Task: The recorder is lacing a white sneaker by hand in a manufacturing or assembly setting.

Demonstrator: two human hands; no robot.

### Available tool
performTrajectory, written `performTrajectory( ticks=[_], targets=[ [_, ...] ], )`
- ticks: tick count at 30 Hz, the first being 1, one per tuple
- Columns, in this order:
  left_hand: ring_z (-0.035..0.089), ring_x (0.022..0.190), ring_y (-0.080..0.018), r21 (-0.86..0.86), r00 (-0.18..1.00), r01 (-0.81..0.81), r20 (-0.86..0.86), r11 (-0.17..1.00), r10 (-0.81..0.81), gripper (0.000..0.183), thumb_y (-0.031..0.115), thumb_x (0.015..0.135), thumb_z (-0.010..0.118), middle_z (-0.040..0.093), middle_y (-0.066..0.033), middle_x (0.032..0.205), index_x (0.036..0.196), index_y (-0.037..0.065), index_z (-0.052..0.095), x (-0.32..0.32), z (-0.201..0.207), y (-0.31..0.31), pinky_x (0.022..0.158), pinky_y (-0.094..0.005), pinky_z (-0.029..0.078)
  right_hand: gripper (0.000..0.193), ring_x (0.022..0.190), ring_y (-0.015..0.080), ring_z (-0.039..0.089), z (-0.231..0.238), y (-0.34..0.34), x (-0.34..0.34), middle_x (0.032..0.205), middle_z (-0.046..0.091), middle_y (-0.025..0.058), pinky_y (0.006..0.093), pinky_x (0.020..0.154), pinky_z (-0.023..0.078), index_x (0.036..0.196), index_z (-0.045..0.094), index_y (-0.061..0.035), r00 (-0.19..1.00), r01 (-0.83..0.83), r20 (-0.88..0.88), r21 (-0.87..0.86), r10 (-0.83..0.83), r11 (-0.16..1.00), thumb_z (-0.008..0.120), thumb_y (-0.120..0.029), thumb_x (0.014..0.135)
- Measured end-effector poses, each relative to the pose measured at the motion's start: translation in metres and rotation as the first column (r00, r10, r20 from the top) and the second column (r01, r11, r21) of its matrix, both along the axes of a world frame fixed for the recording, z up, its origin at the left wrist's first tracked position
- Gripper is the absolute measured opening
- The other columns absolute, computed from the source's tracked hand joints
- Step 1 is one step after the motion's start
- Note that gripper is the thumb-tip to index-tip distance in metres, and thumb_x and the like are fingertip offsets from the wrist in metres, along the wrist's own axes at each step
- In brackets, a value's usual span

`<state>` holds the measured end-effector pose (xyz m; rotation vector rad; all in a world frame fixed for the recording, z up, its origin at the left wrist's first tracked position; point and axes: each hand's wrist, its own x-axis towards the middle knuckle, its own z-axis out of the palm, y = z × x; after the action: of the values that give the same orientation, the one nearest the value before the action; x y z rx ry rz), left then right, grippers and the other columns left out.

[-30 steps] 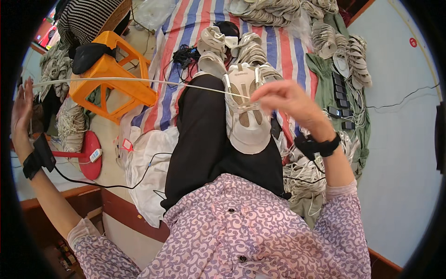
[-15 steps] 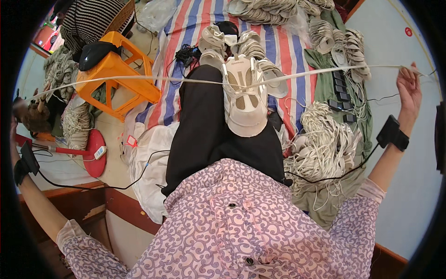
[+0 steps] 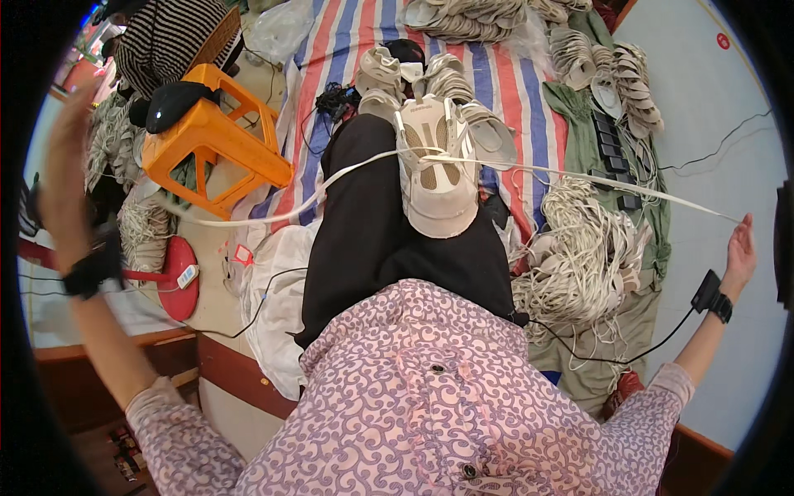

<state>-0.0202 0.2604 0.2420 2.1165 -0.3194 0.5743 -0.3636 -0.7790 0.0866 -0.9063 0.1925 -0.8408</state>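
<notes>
A white shoe upper (image 3: 440, 211) with beige mesh panels rests on my black-trousered lap, toe towards me. A flat white shoelace (image 3: 331, 183) passes through its upper eyelets and runs out to both sides. At the far right, my right hand (image 3: 742, 252) pinches the lace's end and holds that side nearly straight. On the left the lace sags in a loose curve, its end blurred near the orange stool. My left hand (image 3: 70, 174) is raised at the far left, apart from the lace, its fingers smeared by motion.
An orange stool (image 3: 186, 140) with a black object (image 3: 178, 106) on it stands at left. Stacked shoe parts (image 3: 467, 21) lie on the striped sheet (image 3: 347, 41). A tangle of white laces (image 3: 579, 256) lies at right, near the wall (image 3: 711, 124). Thin cables run to both wristbands.
The lace's left side has gone from taut to slack and left my left hand, which has moved inward and up. My right hand has moved lower, still pinching the lace.
</notes>
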Motion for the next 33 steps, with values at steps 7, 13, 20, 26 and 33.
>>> performTrajectory(
  ticks=[7, 13, 20, 26, 33],
  targets=[
    [0.066, 0.064, -0.0098, -0.158, 0.713, 0.469, -0.512, 0.869, -0.478, 0.020, 0.014, 0.095, 0.062, 0.068, -0.0046, 0.073, 0.094, -0.003, 0.071, 0.020, -0.243, -0.228, 0.057, -0.0225, 0.051, 0.030, 0.091, 0.0094, 0.065, -0.122, 0.133, 0.023, 0.112, 0.070, 0.0069, 0.0209, 0.071, 0.051, 0.125, 0.064, -0.0018, 0.849, -0.044, -0.519, -0.255, -0.098, 0.966, 0.061, -0.018, 0.100],
    [0.063, 0.051, -0.0218, 0.151, 0.792, 0.480, -0.499, 0.864, -0.352, 0.023, 0.020, 0.087, 0.065, 0.061, -0.0135, 0.057, 0.078, 0.000, 0.071, -0.003, -0.258, -0.251, 0.055, -0.0341, 0.049, 0.023, 0.059, 0.0055, 0.058, -0.139, 0.332, 0.117, 0.086, 0.069, 0.0019, 0.0177, 0.050, 0.042, 0.107, 0.070, -0.0035, 0.576, -0.285, -0.811, -0.317, -0.103, 0.905, 0.069, -0.023, 0.095],
    [0.061, 0.061, -0.0389, 0.244, 0.852, 0.441, -0.417, 0.864, -0.317, 0.022, 0.023, 0.086, 0.066, 0.060, -0.0185, 0.062, 0.080, 0.003, 0.072, -0.014, -0.260, -0.253, 0.058, -0.0439, 0.048, 0.017, 0.053, 0.0040, 0.052, -0.121, 0.467, 0.217, 0.072, 0.061, -0.0022, 0.0176, 0.048, 0.038, 0.099, 0.070, -0.0026, 0.610, -0.584, -0.699, -0.078, 0.373, 0.808, 0.068, -0.019, 0.095],
    [0.063, 0.065, -0.0397, 0.277, 0.828, 0.437, -0.495, 0.856, -0.263, 0.020, 0.022, 0.085, 0.067, 0.063, -0.0192, 0.066, 0.083, 0.004, 0.074, -0.013, -0.254, -0.254, 0.061, -0.0438, 0.051, 0.016, 0.050, 0.0008, 0.041, -0.112, 0.503, 0.244, 0.066, 0.056, -0.0054, 0.0179, 0.045, 0.029, 0.096, 0.072, -0.0031, 0.575, -0.665, -0.650, -0.018, 0.496, 0.747, 0.068, -0.019, 0.095],
    [0.053, 0.050, -0.0273, 0.348, 0.871, 0.422, -0.412, 0.837, -0.268, 0.025, 0.020, 0.085, 0.065, 0.054, -0.0187, 0.058, 0.078, -0.004, 0.067, -0.009, -0.260, -0.268, 0.054, -0.0383, 0.043, 0.023, 0.063, 0.0002, 0.047, -0.113, 0.518, 0.255, 0.082, 0.064, -0.0044, 0.0170, 0.054, 0.034, 0.106, 0.073, -0.0012, 0.516, -0.745, -0.719, -0.110, 0.465, 0.658, 0.066, -0.021, 0.097]
  ],
)
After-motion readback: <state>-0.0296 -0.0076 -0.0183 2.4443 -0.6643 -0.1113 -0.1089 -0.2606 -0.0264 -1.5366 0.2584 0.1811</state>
